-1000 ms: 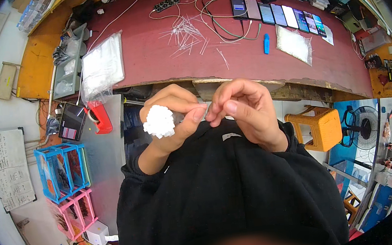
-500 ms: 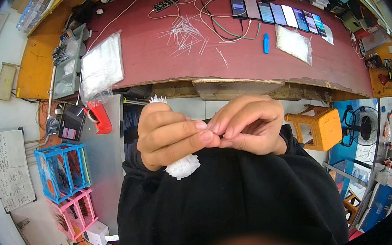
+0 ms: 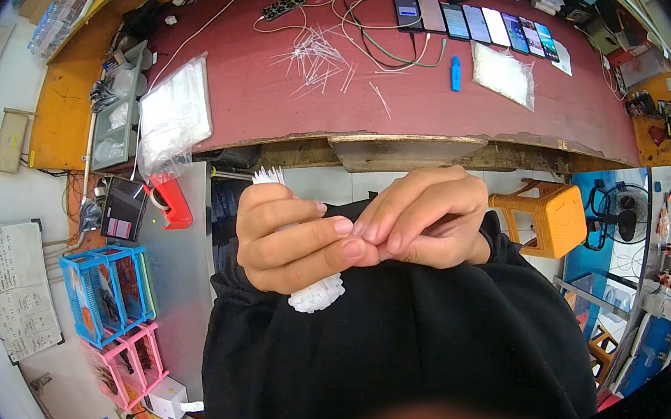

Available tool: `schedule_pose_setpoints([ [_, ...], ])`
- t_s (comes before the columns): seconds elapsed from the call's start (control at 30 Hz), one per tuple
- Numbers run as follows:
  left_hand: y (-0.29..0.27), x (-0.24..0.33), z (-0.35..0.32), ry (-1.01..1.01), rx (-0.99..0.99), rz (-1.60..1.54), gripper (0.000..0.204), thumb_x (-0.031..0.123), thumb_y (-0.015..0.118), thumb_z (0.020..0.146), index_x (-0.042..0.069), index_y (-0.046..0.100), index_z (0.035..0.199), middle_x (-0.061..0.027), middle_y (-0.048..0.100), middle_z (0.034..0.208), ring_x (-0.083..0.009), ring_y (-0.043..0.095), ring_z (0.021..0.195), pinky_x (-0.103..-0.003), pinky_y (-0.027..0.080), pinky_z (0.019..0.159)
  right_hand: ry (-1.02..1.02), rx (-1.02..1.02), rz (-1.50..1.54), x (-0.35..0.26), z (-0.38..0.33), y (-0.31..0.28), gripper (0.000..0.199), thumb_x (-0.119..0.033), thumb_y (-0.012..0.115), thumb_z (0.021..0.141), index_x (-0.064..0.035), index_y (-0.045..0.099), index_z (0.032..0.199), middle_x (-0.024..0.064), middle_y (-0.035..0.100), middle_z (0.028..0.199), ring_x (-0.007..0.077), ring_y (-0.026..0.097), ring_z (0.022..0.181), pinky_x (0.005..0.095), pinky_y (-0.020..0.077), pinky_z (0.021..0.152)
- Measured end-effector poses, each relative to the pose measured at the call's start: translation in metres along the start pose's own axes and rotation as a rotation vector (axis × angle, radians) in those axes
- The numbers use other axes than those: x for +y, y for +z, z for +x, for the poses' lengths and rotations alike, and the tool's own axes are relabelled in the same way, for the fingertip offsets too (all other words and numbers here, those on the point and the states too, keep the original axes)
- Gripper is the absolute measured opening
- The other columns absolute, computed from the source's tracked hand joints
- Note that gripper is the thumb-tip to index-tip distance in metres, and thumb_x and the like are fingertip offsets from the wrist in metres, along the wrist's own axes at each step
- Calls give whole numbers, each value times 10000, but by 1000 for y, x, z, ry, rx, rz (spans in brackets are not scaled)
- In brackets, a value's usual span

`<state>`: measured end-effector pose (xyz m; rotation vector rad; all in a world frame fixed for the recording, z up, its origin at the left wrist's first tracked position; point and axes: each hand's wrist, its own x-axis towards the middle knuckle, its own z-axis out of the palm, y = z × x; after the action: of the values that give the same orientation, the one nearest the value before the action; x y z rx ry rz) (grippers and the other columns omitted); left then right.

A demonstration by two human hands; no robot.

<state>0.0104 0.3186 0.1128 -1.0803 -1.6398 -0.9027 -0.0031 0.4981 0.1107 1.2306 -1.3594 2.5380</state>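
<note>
The left hand (image 3: pixel 290 244) is curled tight around a bundle of white ties (image 3: pixel 316 294), whose ends stick out above the fist and below it. Its thumb and forefinger tips meet those of the right hand (image 3: pixel 428 220), which is pinched shut; whether a single tie sits in that pinch cannot be told. Both hands hover over a black lap. Beyond the knuckles lies a red table (image 3: pixel 257 102) with loose ties (image 3: pixel 318 54), a clear bag (image 3: pixel 172 116), cables and a row of phones (image 3: pixel 480 23). To the left stand blue and pink baskets (image 3: pixel 109 293); to the right an orange stool (image 3: pixel 548 218).
</note>
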Motion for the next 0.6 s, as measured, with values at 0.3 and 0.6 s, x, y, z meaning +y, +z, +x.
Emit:
schedule_pose_setpoints([
  [0.3, 1, -1, 4, 38, -8, 46, 294, 181, 725, 684, 154, 652, 968, 35, 590, 908, -126, 514, 685, -249, 373, 580, -167, -68, -204, -6, 3, -2, 114, 38, 719, 675, 5, 668, 772, 158, 662, 872, 233, 667, 804, 293, 548, 709],
  [0.6, -11, 1, 18, 41, -167, 125, 301, 177, 733, 664, 184, 658, 955, 65, 583, 901, -114, 507, 701, -242, 373, 579, -391, -126, -637, -10, 6, -4, 166, -25, 742, 661, -15, 635, 787, 131, 656, 854, 258, 661, 840, 364, 557, 732],
])
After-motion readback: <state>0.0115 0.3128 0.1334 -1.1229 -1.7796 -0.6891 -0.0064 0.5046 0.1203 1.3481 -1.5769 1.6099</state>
